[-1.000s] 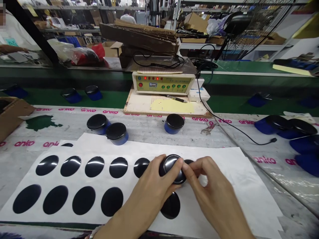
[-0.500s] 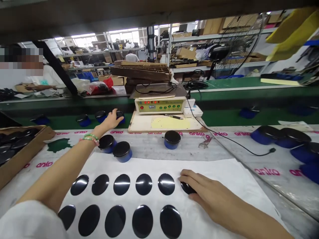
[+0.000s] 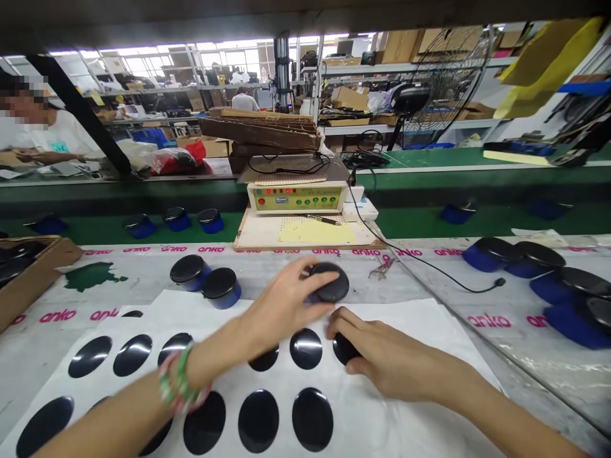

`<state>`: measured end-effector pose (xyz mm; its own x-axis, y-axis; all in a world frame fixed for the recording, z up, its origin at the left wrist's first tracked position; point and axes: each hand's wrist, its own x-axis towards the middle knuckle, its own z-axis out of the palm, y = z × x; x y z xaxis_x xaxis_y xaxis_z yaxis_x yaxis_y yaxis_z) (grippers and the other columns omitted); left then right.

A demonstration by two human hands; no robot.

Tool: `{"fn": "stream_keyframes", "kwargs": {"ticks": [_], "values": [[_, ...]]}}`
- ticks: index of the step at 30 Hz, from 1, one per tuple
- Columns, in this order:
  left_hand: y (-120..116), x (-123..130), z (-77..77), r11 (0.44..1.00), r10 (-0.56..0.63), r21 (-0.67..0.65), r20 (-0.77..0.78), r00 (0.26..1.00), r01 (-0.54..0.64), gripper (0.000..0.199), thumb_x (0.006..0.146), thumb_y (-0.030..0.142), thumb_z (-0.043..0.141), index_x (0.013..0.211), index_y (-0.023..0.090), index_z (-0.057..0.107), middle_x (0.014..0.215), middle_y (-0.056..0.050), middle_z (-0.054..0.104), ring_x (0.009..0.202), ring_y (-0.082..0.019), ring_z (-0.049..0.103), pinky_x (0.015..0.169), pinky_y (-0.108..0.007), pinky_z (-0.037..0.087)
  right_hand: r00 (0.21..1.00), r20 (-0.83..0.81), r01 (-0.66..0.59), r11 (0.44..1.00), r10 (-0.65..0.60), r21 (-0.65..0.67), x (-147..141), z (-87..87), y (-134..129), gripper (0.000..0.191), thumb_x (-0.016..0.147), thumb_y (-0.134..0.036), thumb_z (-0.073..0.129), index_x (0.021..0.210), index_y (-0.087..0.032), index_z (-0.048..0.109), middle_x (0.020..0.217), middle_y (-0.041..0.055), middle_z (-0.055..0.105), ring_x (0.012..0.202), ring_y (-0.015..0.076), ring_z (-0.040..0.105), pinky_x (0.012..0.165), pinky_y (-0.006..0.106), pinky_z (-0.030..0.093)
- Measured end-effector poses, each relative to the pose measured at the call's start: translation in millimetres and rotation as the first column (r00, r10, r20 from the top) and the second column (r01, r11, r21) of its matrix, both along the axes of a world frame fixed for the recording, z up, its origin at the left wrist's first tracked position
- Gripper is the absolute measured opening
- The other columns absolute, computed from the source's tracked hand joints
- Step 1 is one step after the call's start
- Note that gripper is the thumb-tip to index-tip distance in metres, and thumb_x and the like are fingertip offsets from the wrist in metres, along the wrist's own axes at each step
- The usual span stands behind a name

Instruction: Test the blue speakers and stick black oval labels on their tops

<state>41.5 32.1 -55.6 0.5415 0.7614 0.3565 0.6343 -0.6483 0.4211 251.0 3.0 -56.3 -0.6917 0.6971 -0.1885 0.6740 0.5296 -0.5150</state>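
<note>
My left hand (image 3: 291,302) reaches across the white sheet (image 3: 405,413), its fingers round a black-topped round piece (image 3: 330,282) at the sheet's far edge. Just to its right and nearer, my right hand (image 3: 377,350) has its fingers round a black disc (image 3: 344,348) lying on the sheet. Rows of glossy black discs (image 3: 306,348) lie on the sheet, some covered by my left forearm. Two blue pieces with black tops (image 3: 222,287) stand touching or nearly so, left of my left hand.
A control box (image 3: 296,197) with a pen stands behind on a board. Several blue pieces sit on the green belt (image 3: 410,219) and at the right (image 3: 534,257). A carton (image 3: 42,273) of black pieces is at the left. A cable (image 3: 443,273) crosses the right side. One person (image 3: 57,137) is behind.
My left hand has come back from the belt to the right and closed round the black-topped piece. My right hand stays on its disc. The view has shifted slightly.
</note>
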Motion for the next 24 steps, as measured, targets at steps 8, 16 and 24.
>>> {"fn": "stream_keyframes", "kwargs": {"ticks": [8, 16, 24], "values": [[-70.8, -24.9, -43.8, 0.988, 0.132, 0.068, 0.093, 0.987, -0.139, 0.057, 0.083, 0.012, 0.053, 0.137, 0.022, 0.039, 0.131, -0.015, 0.048, 0.111, -0.022, 0.06, 0.088, -0.032, 0.056, 0.992, 0.017, -0.128, 0.991, 0.128, 0.034, -0.5, -1.8, 7.7, 0.033, 0.076, -0.004, 0.056, 0.102, -0.024, 0.052, 0.106, 0.0011, 0.054, 0.066, 0.0164, 0.055, 0.055, 0.027, 0.036], [-68.9, -29.6, -46.6, 0.946, 0.138, 0.307, -0.095, 0.986, -0.103, 0.072, 0.08, 0.008, 0.045, 0.146, 0.016, 0.019, 0.132, -0.021, 0.053, 0.103, -0.026, 0.067, 0.075, -0.029, 0.06, 0.993, -0.061, -0.104, 0.995, 0.104, -0.006, 2.0, -2.1, 11.1, 0.032, 0.077, -0.006, 0.055, 0.102, -0.026, 0.054, 0.104, 0.0007, 0.053, 0.072, 0.0176, 0.056, 0.063, 0.029, 0.041], [-70.4, -26.7, -48.7, 0.95, 0.127, 0.295, -0.081, 0.989, -0.098, 0.068, 0.077, 0.007, 0.047, 0.142, 0.013, 0.029, 0.132, -0.022, 0.052, 0.108, -0.026, 0.064, 0.08, -0.029, 0.059, 0.967, -0.05, -0.231, 0.94, 0.251, 0.25, 22.4, -10.0, 8.0, 0.02, 0.092, -0.02, 0.049, 0.106, -0.028, 0.061, 0.102, 0.0044, 0.061, 0.086, 0.0201, 0.057, 0.067, 0.031, 0.043]]}}
